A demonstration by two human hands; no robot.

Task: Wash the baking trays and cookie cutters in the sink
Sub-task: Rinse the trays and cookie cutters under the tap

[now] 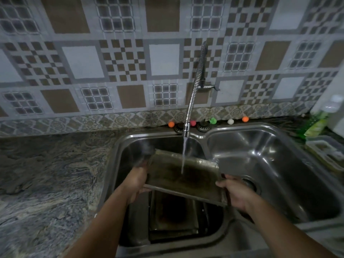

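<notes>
Between the fingers of both hands, over the left basin of the steel sink (pixel 201 135), a dark, stained baking tray (pixel 183 178) is held tilted, its far edge higher than its near edge. On its left side the left hand (pixel 136 183) grips the rim, fingers curled under the tray and thumb on the edge; how those hidden fingers lie cannot be told exactly. On its right near corner the right hand (pixel 237 192) holds the rim, thumb on top and fingers wrapped below it. Beyond the fingertips, a thin stream of water (pixel 184 155) falls from the flexible spring faucet (pixel 195 86) onto the tray's middle. Beneath the hands, more dark trays (pixel 173 215) lie stacked in the bottom of the left basin. Right of the right hand's fingers is the second basin with its drain (pixel 250 184). Farther right, a green bottle (pixel 316 121) and a clear lidded container (pixel 327 155) stand on the counter. Small coloured balls (pixel 213 120) sit along the wall behind the sink.
</notes>
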